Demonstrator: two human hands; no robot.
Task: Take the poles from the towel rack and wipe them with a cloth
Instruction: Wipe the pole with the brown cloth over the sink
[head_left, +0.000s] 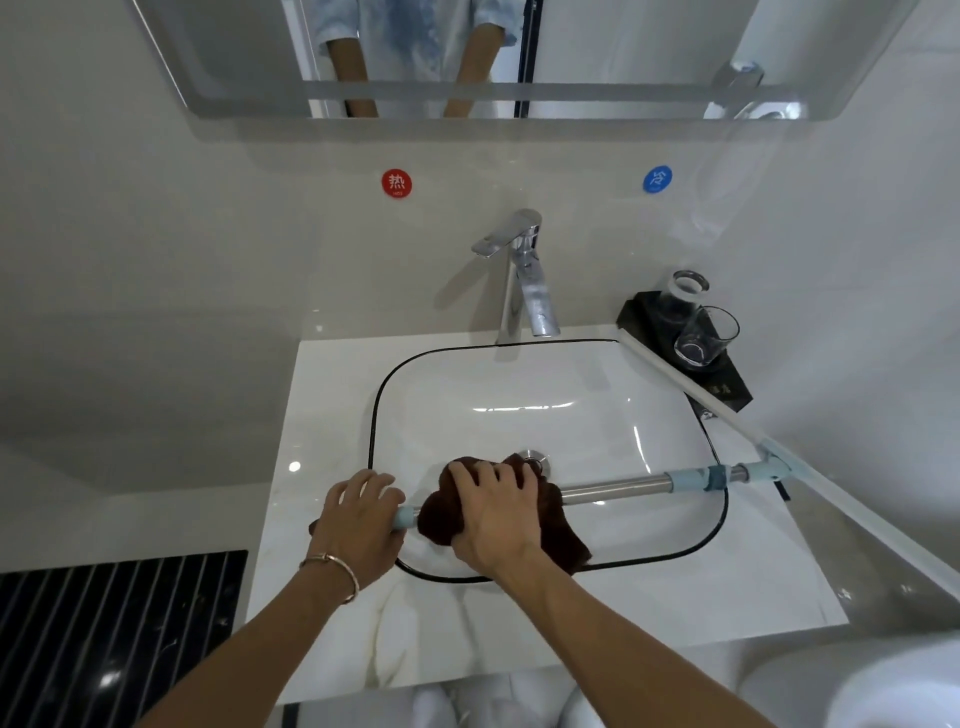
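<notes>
The mirror (623, 52) fills the top of the wall in front of me and shows my two forearms and a pale short-sleeved top. Below it the white table (322, 415) carries a square white sink (519, 384) with a thin black rim. At lower left, beside the table, lies a dark striped panel (104, 613).

A long white bar (691, 388) runs slantwise over the right side of the table, from near the back corner of the sink toward the lower right. The pole (613, 488) lies crosswise above the front half of the sink. It is bare steel in the middle with light blue pieces at both ends, and its right end meets the white bar at a blue fitting. The chrome faucet (524, 275) stands behind the sink, with its spout over the basin. A black tray (727, 384) sits at the back right of the table, partly behind the white bar.

The dark brown cloth (441, 514) is bunched around the pole's left part. My right hand (493, 514) lies on top of it, fingers curled down over cloth and pole together, gripping them. My left hand (358, 519) is just beside the cloth, over the sink's left rim, with its fingers closed round the pole's light blue end.

Two clear glasses (706, 332) stand on the tray. On the wall, a round red sticker (397, 183) sits to the left above the faucet and a blue sticker (657, 179) to the right. A thin bracelet (337, 566) circles my left wrist. The metal drain (535, 460) shows just behind the cloth.
</notes>
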